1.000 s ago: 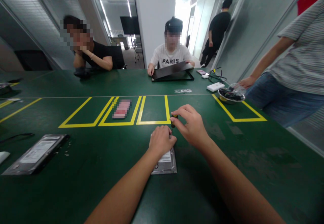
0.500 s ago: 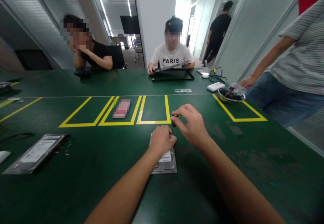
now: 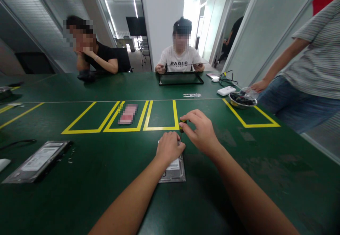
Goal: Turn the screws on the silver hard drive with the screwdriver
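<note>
Pinching the screwdriver (image 3: 182,127) firmly, the right grip (image 3: 199,130) has hardly shifted; work apparently remains at one spot. The left grip (image 3: 169,147) lies over the hard drive (image 3: 175,175) on the tabletop (image 3: 79,203), its closure unclear. Beyond, a walker (image 3: 235,29) has mostly left view.

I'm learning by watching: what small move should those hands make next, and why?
Perhaps a slight turn of the screwdriver: the right hand holds it upright near the far end of the hard drive, where the left hand rests.
</note>
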Tool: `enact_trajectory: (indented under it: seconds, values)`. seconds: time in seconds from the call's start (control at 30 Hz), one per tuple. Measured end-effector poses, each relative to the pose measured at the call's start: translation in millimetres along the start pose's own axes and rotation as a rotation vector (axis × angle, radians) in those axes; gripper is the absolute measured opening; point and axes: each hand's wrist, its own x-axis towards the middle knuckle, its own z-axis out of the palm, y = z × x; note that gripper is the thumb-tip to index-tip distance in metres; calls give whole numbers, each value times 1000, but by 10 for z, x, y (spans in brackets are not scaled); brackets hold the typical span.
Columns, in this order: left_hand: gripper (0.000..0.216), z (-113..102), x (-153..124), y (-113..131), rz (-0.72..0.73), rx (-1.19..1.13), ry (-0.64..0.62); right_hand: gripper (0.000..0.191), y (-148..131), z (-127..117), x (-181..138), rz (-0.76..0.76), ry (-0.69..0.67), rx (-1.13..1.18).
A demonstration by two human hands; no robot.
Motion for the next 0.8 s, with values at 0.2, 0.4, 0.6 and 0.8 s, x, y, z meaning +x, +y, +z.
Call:
enact_trajectory:
  seconds: [0.2,0.4,0.6,0.8]
  values:
    - [17,-36,-7,29,-31,2,-31,16,-3,-18,5,-37,-25,-22]
    - [16,-20,-5,14,-8,11,-6,8,-7,-10,10,-12,1,2]
    - [16,-27,-5,22,-18,14,-23,7,7,-4,5,-12,0,-7]
    - [17,-4,-8,5,-9,11,-3,13,7,-6,1,-19,-16,-25]
